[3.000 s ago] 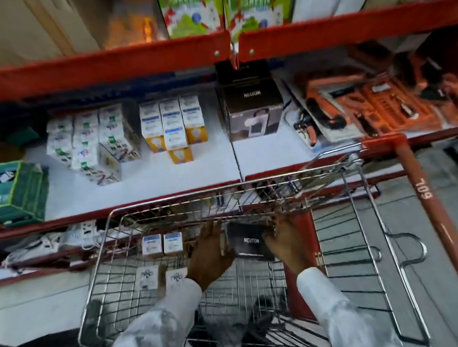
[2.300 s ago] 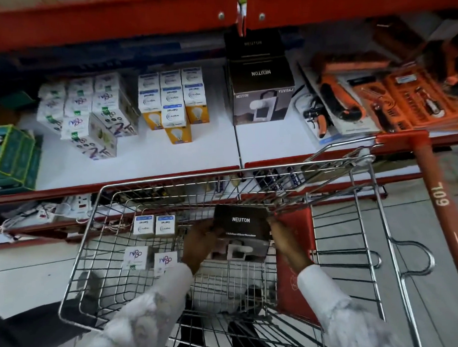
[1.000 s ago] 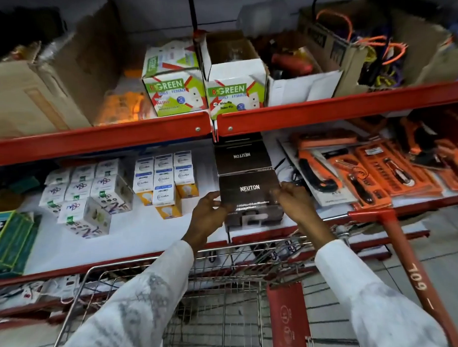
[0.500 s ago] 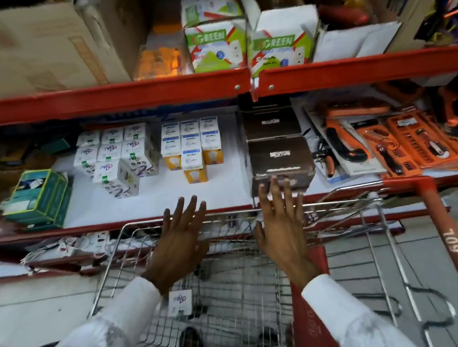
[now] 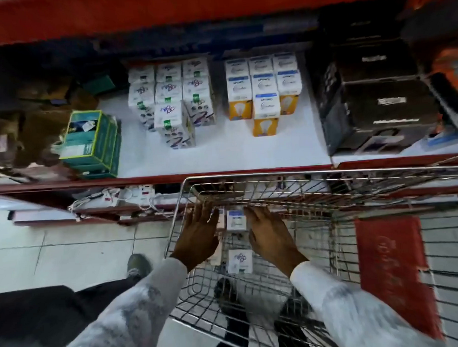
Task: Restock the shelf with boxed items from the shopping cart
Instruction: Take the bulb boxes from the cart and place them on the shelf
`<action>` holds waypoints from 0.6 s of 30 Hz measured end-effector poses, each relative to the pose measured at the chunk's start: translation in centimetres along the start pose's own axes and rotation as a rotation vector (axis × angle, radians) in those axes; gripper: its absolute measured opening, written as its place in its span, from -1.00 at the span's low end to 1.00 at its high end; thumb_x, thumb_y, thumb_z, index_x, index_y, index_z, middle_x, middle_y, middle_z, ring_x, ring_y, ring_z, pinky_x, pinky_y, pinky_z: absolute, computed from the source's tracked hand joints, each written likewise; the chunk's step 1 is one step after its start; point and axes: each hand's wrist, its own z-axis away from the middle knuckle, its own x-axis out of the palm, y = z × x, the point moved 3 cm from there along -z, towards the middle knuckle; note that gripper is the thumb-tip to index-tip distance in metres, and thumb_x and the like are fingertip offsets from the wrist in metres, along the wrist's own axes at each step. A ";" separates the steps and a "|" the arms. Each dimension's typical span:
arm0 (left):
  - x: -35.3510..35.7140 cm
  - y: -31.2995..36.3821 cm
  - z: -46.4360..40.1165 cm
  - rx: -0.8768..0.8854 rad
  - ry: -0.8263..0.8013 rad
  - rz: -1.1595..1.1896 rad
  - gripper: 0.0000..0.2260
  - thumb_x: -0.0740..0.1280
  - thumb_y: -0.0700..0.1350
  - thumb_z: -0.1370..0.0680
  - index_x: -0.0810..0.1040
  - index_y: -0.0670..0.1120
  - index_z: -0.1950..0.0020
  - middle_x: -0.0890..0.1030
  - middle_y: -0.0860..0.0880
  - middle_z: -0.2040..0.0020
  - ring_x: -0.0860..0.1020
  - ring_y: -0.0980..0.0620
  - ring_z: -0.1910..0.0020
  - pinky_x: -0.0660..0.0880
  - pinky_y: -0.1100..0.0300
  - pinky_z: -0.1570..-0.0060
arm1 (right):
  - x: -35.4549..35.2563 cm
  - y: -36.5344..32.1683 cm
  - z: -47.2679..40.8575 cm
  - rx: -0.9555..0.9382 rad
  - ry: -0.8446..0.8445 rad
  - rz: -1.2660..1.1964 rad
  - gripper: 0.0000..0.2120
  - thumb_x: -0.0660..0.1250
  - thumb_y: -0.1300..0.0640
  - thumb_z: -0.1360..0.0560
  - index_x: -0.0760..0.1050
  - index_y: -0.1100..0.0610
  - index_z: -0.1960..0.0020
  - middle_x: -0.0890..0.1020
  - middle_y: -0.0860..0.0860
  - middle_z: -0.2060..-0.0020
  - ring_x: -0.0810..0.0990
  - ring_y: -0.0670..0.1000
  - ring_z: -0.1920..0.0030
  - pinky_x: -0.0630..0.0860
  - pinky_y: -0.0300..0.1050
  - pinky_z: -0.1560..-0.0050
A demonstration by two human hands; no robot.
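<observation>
Half a second ago both hands hovered spread above the cart rim; now they have dropped inside the wire cart (image 5: 314,173), and the view has tilted downward. The left hand (image 5: 199,233) and right hand (image 5: 271,234) flank a small white box with a blue band (image 5: 236,220), fingers extended and close together, apparently touching its sides; blur hides whether they grip it. A second white box (image 5: 239,260) lies nearer the person, between the wrists. On the white shelf (image 5: 221,152) stand two stacked black cartons (image 5: 382,106), seven visible white-and-orange bulb boxes (image 5: 265,93), seven visible white boxes with purple print (image 5: 170,97), and one green box (image 5: 92,142). The cart is a shiny metal grid with a red plastic flap (image 5: 392,271).
</observation>
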 end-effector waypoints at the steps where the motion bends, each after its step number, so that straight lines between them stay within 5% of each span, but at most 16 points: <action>1: 0.2 -0.1 -0.6 0.005 0.006 -0.002 -0.32 0.20 -0.03 -0.63 -0.07 -0.11 -0.66 -0.12 -0.17 -0.68 -0.13 -0.23 -0.65 -0.09 -0.16 -0.62 | 0.7 -0.1 -0.5 0.016 -0.032 0.000 -0.33 0.21 0.13 -0.53 0.09 0.12 -0.60 0.29 0.09 -0.55 0.30 0.16 -0.51 0.32 0.04 -0.44; 9: 3.9 -1.0 -5.5 0.086 0.034 0.037 -0.30 0.33 -0.34 -0.52 0.14 -0.16 -0.61 0.22 -0.19 -0.61 0.18 -0.25 -0.59 0.24 -0.12 -0.53 | 6.4 -1.0 -5.6 0.168 -0.143 -0.006 -0.14 0.44 0.16 -0.43 0.04 0.17 -0.60 0.25 0.12 -0.55 0.23 0.20 -0.54 0.33 0.12 -0.45; 18: 1.1 -0.8 -5.4 0.066 0.079 0.033 -0.39 0.37 -0.39 -0.44 0.36 -0.17 -0.48 0.51 -0.19 -0.37 0.53 -0.21 -0.32 0.54 -0.05 -0.22 | 3.0 0.2 -5.2 0.262 -0.048 -0.212 -0.41 0.53 -0.01 -0.32 0.50 0.04 -0.31 0.61 0.07 -0.21 0.57 0.12 -0.23 0.55 -0.04 -0.15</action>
